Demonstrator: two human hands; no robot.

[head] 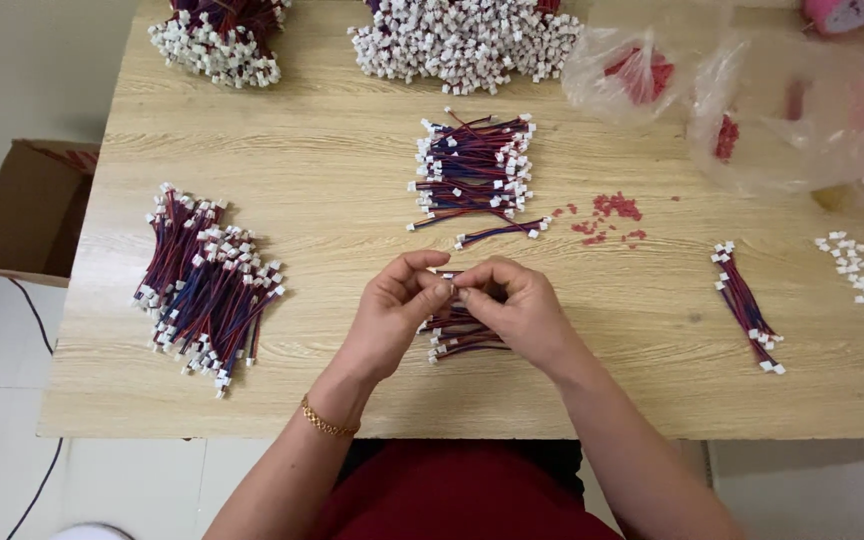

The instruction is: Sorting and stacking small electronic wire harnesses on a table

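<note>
My left hand (392,300) and right hand (512,300) pinch 1 wire (449,274) tight between fingertips, just above the small bundle (457,335) at the table's (352,190) near edge. I judge a firm, close grip near the tip works best.

Table (352,180): pale wood grain. Wire bundles, left edge (207,290) and centre (472,170): red, blue and dark strands, white connector ends. Small bundle, right edge (747,308): same colours. Loose connectors (849,265): white. Scattered bits (607,215): red. Bags, far right corner (792,110): clear, red contents. Box (27,210): brown cardboard. Bracelet (327,422): gold.
</note>
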